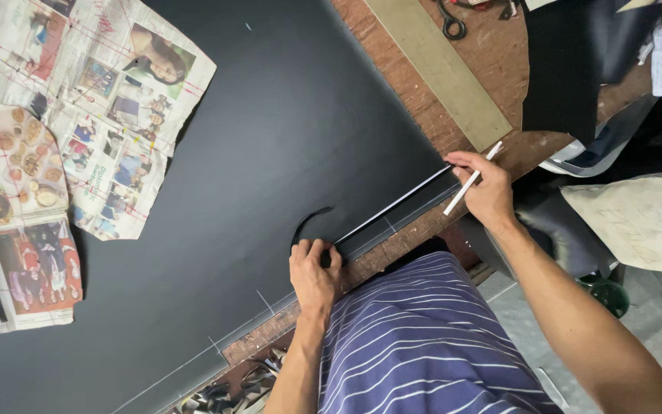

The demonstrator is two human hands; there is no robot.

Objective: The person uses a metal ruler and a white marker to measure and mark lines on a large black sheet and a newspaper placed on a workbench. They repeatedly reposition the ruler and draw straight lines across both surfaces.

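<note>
A large black sheet (270, 153) covers most of the worn wooden table (415, 84). A thin black strip (396, 207) lies stretched along the sheet's near edge, its pale side catching light. My left hand (313, 270) presses the strip's left end down, where a loose tail (308, 221) curls up. My right hand (486, 188) pins the strip's right end with its fingertips and holds a white marking pencil (471, 180) between the fingers. Faint white lines mark the sheet's edge.
Newspaper pattern pieces (63, 138) lie on the sheet at the left. A long tan ruler board (442, 69) and black scissors (451, 23) rest on the table at the back. Dark cloth (568, 69) and pale paper (637, 218) sit at the right.
</note>
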